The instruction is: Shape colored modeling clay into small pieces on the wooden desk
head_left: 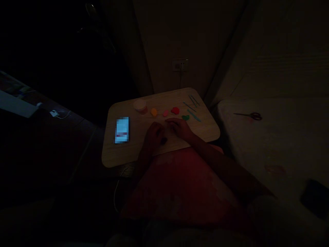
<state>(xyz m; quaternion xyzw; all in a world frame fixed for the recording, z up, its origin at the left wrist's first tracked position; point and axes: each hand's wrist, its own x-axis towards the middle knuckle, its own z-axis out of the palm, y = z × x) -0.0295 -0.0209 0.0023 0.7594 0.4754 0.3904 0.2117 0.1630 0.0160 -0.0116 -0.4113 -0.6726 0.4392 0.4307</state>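
The room is very dark. My left hand (pixel 153 134) and my right hand (pixel 180 128) rest close together on a small light wooden table (pixel 205 127), fingers curled. A small dark piece (pixel 163 140) lies at the left hand's fingers; whether either hand grips anything cannot be made out. Beyond the hands lie lumps of modelling clay: orange (pixel 153 112), pink (pixel 165 113), red (pixel 175 110) and green (pixel 185 117). Thin teal sculpting tools (pixel 193 107) lie at the far right of the table.
A lit phone (pixel 122 130) lies on the table's left part, a small pale tub (pixel 140 106) behind it. Scissors (pixel 250 116) lie on a pale surface to the right. A wall socket (pixel 180 64) is behind the table. A red cushion (pixel 180 185) covers my lap.
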